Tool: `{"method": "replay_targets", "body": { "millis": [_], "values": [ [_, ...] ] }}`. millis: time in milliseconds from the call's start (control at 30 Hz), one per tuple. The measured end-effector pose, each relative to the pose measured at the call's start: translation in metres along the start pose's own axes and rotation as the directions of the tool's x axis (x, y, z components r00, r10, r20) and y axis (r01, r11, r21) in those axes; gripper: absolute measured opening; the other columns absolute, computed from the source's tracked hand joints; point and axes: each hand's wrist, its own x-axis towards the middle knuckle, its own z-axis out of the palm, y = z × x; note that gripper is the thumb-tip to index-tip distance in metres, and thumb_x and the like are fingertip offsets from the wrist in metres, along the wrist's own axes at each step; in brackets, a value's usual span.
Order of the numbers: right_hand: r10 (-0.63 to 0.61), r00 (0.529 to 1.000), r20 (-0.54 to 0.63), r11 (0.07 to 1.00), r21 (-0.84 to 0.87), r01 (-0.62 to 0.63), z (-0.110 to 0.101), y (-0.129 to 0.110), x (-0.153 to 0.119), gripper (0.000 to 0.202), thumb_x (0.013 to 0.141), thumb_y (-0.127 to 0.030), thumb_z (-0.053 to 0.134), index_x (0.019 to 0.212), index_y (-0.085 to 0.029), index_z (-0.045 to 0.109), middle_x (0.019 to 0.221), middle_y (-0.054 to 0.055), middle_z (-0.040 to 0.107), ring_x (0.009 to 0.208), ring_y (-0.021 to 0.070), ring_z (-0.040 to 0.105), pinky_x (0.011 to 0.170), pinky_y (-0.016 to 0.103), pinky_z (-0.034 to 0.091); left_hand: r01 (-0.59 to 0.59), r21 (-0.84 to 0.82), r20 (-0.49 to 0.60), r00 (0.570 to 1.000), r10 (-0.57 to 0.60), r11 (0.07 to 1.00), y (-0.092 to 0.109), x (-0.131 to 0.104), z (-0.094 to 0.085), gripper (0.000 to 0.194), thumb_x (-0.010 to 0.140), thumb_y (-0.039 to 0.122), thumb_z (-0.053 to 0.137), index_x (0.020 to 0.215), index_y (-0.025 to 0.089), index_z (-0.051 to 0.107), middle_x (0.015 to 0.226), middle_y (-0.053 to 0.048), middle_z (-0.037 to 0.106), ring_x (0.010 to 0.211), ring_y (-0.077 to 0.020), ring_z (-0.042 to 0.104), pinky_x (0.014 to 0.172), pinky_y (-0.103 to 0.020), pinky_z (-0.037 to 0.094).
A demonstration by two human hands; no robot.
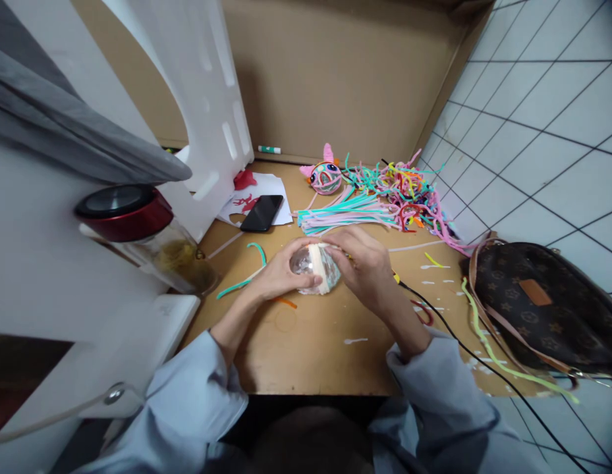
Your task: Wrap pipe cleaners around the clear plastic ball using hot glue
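A clear plastic ball [302, 261] with a pale cream band [317, 263] around its middle is held just above the tabletop. My left hand [280, 268] wraps its left side, the thumb lying across the lower front. At the upper right, the fingers of my right hand [361, 261] press close together against the ball's top near the band; what lies between the fingertips is hidden. Teal strands show on the ball's right part. Left of my left hand lie a bent teal pipe cleaner [231, 288] and a whitish one.
Behind my hands are a bundle of pink and teal pipe cleaners [350, 212], a decorated ball with eyes [326, 178] and a tangled multicoloured heap [409, 184]. A black phone [262, 213] lies on paper. A glass bottle [180, 260] stands left, a brown handbag [543, 303] right, beside a black cable [448, 325].
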Motion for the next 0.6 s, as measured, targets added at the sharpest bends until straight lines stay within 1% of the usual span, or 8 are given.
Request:
{"method": "replay_targets", "body": {
  "millis": [67, 200, 333, 433, 600],
  "values": [
    [-0.007, 1.0, -0.015, 0.999, -0.042, 0.006, 0.002, 0.002, -0.001, 0.029, 0.102, -0.025, 0.042, 0.095, -0.02, 0.07, 0.09, 0.007, 0.07, 0.088, 0.0186, 0.065, 0.08, 0.029, 0.051, -0.007, 0.006, -0.005, 1.0, 0.007, 1.0, 0.001, 0.0, 0.0, 0.076, 0.058, 0.038, 0.083, 0.127, 0.016, 0.058, 0.127, -0.011, 0.064, 0.111, -0.029, 0.062, 0.098, -0.038, 0.05],
    [-0.029, 0.998, -0.054, 0.989, -0.15, 0.021, 0.008, 0.007, -0.01, 0.028, 0.103, -0.027, 0.042, 0.1, -0.019, 0.069, 0.091, 0.007, 0.071, 0.086, 0.0189, 0.065, 0.078, 0.029, 0.051, 0.023, 0.025, -0.014, 1.0, -0.023, 0.999, 0.002, 0.0, 0.001, 0.079, 0.057, 0.038, 0.082, 0.128, 0.015, 0.056, 0.127, -0.012, 0.063, 0.111, -0.0284, 0.062, 0.099, -0.038, 0.049],
    [-0.083, 0.994, -0.064, 0.971, -0.23, 0.067, 0.014, 0.01, -0.019, 0.028, 0.103, -0.022, 0.042, 0.099, -0.016, 0.069, 0.088, 0.01, 0.07, 0.082, 0.0197, 0.064, 0.075, 0.03, 0.049, 0.043, 0.031, -0.027, 0.999, -0.042, 0.999, 0.004, -0.001, 0.001, 0.079, 0.058, 0.038, 0.081, 0.129, 0.014, 0.055, 0.12, -0.01, 0.065, 0.107, -0.0272, 0.063, 0.097, -0.038, 0.05],
    [-0.104, 0.991, -0.083, 0.968, -0.238, 0.082, 0.018, 0.012, -0.023, 0.027, 0.102, -0.018, 0.043, 0.096, -0.017, 0.069, 0.085, 0.008, 0.07, 0.079, 0.0184, 0.063, 0.073, 0.029, 0.048, 0.044, 0.03, -0.026, 0.999, -0.043, 0.999, 0.005, -0.002, 0.001, 0.079, 0.058, 0.037, 0.081, 0.129, 0.015, 0.056, 0.119, -0.01, 0.066, 0.106, -0.0274, 0.063, 0.097, -0.038, 0.05],
    [-0.121, 0.985, -0.123, 0.977, -0.191, 0.096, 0.021, 0.015, -0.028, 0.021, 0.1, -0.017, 0.048, 0.094, -0.017, 0.068, 0.084, 0.007, 0.07, 0.079, 0.0171, 0.064, 0.071, 0.027, 0.047, 0.048, 0.026, -0.011, 0.999, -0.047, 0.999, 0.004, 0.0, 0.0, 0.082, 0.059, 0.039, 0.081, 0.132, 0.015, 0.054, 0.121, -0.01, 0.066, 0.107, -0.0274, 0.064, 0.096, -0.037, 0.051]
  ]
}}
